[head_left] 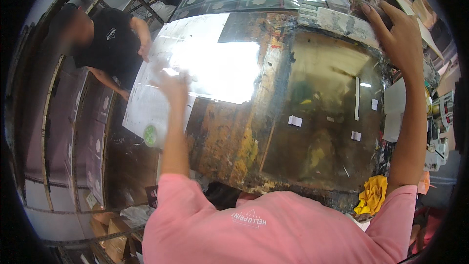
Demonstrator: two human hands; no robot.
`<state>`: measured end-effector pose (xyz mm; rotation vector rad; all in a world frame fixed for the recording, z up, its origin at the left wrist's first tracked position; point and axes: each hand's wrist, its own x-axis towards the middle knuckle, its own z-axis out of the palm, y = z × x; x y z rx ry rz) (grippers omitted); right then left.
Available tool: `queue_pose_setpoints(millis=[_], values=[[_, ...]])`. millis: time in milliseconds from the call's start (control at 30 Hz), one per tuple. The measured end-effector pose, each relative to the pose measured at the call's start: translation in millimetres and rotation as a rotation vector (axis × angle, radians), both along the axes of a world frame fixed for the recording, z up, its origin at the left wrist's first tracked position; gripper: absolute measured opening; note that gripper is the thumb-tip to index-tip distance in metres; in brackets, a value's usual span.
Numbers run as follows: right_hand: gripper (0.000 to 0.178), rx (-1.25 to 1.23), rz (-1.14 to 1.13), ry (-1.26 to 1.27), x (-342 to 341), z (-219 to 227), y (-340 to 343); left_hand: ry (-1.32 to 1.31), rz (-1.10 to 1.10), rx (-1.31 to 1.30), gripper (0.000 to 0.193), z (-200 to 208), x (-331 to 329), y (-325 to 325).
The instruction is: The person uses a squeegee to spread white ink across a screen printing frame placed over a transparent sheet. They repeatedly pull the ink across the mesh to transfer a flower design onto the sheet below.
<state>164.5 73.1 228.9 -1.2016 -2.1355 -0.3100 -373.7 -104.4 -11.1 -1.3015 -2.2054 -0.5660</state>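
My left hand, smeared by motion, is over a white sheet and beside a bright, glossy sheet on the worktable. Whether its fingers hold anything does not show. At the far right, my right hand curls around a dark thing at the end of a worn grey bar; its kind is unclear. Below that bar lies a dark, see-through glass-like panel. Small folded white pieces and a thin white strip rest on it.
Across the left side, a person in a black shirt has both hands near the white sheet's edge. A green round item sits at its near corner. A crumpled yellow cloth lies at the near right. Metal racks stand left.
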Motion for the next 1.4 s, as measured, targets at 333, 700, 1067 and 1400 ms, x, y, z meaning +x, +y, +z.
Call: queue_pose_setpoints(millis=[333,700,1067,1400], values=[[0.057,-0.039,0.035,-0.003,5,3,32,-0.056,-0.365,-0.478,0.050,-44,131,44],[0.073,-0.031,-0.031,0.019,17,4,10,-0.232,-0.812,-0.511,0.109,-12,334,51],[0.079,0.022,0.098,-0.005,39,-8,32,-0.141,-1.072,-0.528,0.128,-59,465,74],[0.074,0.122,0.055,-0.023,43,-12,67,-0.174,-1.162,-0.473,0.121,-75,476,96]])
